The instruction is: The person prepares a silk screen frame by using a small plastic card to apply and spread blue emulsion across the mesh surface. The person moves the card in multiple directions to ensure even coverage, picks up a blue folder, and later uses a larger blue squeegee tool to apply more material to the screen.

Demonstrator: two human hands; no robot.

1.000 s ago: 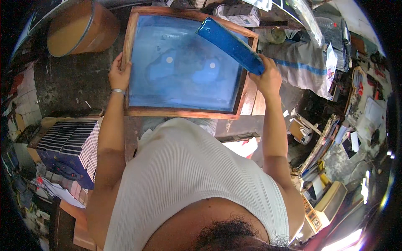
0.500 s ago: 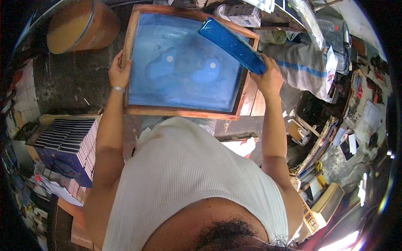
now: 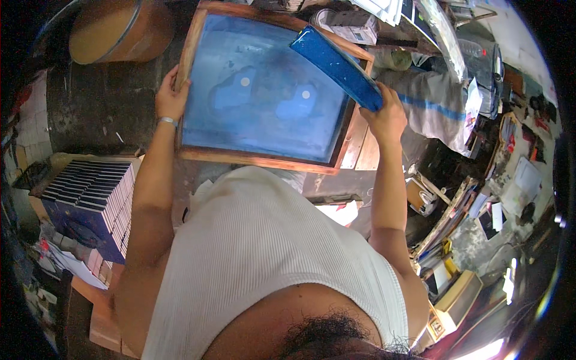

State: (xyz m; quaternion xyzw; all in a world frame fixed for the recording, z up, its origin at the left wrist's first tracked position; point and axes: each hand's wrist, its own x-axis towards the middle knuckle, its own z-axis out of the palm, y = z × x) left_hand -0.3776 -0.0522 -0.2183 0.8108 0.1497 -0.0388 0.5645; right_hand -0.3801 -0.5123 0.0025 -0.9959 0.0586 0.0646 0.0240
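Observation:
A wooden screen-printing frame [image 3: 240, 158] with blue-coated mesh [image 3: 258, 129] tilts in front of my torso. Two paler blue patches with small bright round spots show on the mesh. My left hand [image 3: 171, 99] is closed around the frame's left rail, fingers behind it. In my right hand [image 3: 387, 117] is one end of a long blue trough-like bar [image 3: 336, 65]. The bar slants from the hand toward the upper left, across the frame's upper right corner; whether it touches the mesh I cannot tell.
An orange-brown tub [image 3: 141, 33] stands at the far left. Nearer on the left is a stack of dark blue books [image 3: 90, 204]. A grey sack [image 3: 423, 102] with a blue stripe lies right of the frame. Papers, boxes and boards [image 3: 447, 219] clutter the right side.
The whole view has turned and shifted slightly. Both hands keep their grips, and the blue bar sits in nearly the same place over the frame, a touch lower and farther right.

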